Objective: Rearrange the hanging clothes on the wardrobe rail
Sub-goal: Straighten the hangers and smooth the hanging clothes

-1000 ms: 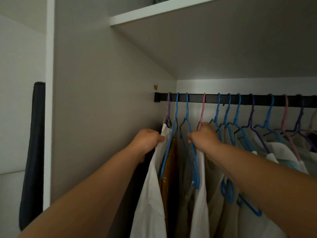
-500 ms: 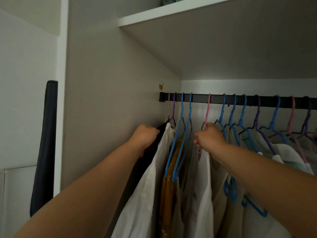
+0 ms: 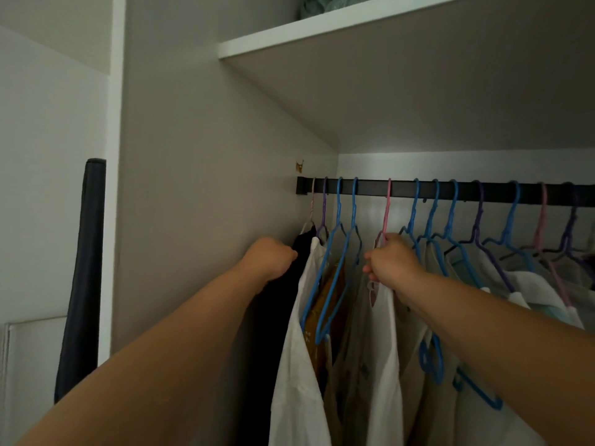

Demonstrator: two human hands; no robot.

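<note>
A black wardrobe rail [image 3: 402,188] runs from the left wall to the right edge, hung with several blue, purple and pink hangers. My left hand [image 3: 269,260] is closed on the black garment [image 3: 283,304] at the rail's far left end. Beside it hang a white garment [image 3: 302,365] and a mustard one [image 3: 325,304] under two blue hangers [image 3: 335,275]. My right hand [image 3: 391,263] grips the pink hanger [image 3: 387,207] and the white garment [image 3: 384,365] on it. Pale clothes [image 3: 528,291] fill the rail to the right.
The wardrobe's side wall [image 3: 199,188] stands close to my left hand. A white shelf [image 3: 322,30] sits above the rail with a greenish bundle [image 3: 325,4] on it. A dark upright object [image 3: 83,268] leans outside the wardrobe on the left.
The two blue hangers have slid left toward the wall, leaving a gap before the pink hanger. My left hand has shifted from the white garment's edge onto the black garment.
</note>
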